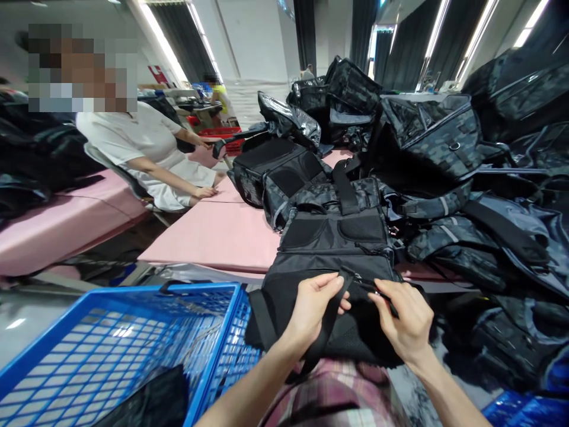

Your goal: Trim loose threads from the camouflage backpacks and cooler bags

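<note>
Under both hands lies the black bag (333, 234); the left hand (317, 299) pinches its strap (329, 317), the right hand (402, 314) a thin dark piece (386, 296).

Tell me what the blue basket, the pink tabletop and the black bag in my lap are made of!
Blue basket: hard, shiny plastic, seemingly; its stiff grid gleams.
Pink tabletop: smooth, dull covering, maybe cloth or vinyl; I can't tell.
Black bag: mostly dull fabric, perhaps nylon; it creases softly.
</note>
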`<state>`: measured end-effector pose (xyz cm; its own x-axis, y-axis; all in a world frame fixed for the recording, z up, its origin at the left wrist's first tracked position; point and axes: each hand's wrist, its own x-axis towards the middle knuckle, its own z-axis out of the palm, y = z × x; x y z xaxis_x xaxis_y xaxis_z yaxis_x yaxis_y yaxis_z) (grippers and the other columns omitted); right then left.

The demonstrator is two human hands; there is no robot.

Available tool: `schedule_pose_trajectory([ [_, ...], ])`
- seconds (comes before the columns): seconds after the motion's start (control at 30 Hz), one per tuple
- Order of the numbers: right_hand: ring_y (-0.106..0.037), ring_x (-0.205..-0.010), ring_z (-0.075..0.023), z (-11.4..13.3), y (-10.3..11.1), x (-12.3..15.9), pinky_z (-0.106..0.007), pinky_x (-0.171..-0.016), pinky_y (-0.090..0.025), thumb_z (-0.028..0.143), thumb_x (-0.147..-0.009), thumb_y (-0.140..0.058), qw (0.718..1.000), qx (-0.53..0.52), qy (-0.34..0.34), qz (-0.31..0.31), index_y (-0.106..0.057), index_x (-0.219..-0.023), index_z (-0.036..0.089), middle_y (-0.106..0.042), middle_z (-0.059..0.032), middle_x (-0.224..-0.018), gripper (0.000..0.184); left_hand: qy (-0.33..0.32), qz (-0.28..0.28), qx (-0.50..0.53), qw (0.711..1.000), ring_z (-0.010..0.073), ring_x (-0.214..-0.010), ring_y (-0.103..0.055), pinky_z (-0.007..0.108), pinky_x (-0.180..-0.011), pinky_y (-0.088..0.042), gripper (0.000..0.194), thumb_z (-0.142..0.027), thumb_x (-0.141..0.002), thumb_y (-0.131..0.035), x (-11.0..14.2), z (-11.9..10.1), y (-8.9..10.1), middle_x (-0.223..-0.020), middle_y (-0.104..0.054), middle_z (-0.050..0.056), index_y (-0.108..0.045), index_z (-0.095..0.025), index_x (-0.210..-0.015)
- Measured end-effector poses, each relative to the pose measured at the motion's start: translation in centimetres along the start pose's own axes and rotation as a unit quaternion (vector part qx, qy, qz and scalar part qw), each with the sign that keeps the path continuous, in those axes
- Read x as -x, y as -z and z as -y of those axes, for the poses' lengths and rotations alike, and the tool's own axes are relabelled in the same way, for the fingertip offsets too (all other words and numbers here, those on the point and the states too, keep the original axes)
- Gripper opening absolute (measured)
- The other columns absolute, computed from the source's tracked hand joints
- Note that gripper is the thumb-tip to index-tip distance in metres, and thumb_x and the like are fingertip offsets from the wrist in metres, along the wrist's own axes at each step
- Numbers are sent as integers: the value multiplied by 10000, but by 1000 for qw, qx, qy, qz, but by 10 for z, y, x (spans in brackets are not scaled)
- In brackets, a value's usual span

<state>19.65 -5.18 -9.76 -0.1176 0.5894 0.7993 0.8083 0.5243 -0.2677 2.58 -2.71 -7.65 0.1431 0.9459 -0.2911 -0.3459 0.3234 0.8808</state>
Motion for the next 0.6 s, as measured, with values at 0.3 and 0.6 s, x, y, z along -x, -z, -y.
schedule_pose_trajectory([
  [0.3, -615, -710, -145, 7, 5, -9, -268, -657, -415, 130, -743, -662, 995, 84, 49, -18, -615, -944, 157, -698, -53, -804, 208, -3, -9, -37, 999, 86, -425, -557, 159, -412, -378, 272, -350, -662, -691, 2, -1, -4, -555, -614, 11, -643, -99, -753],
  [0.6, -608, -721, -148, -1, 15, -14, -275, -658, -402, 131, -765, -638, 995, 63, 69, 27, -620, -929, 161, -701, -47, -815, 168, -22, 33, -105, 994, 73, -393, -521, 171, -431, -374, 212, -308, -653, -676, 0, -11, -2, -523, -602, 9, -644, -98, -642],
])
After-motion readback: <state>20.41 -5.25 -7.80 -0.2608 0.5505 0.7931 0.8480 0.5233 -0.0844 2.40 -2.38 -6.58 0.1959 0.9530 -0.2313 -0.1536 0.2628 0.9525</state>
